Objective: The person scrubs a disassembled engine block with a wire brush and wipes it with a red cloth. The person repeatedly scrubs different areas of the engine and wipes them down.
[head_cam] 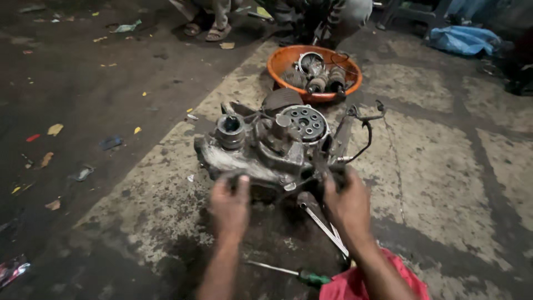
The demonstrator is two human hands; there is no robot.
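Observation:
A grimy grey engine block sits on the stained concrete floor in front of me, with a round perforated clutch plate on top and a cable trailing off its right side. My left hand grips the near left edge of the block. My right hand grips its near right edge. Both hands are closed on the casing.
An orange basin holding several engine parts stands just behind the block. A metal wrench and a green-handled screwdriver lie near my arms, beside a red cloth. Another person's sandalled feet are at the far top.

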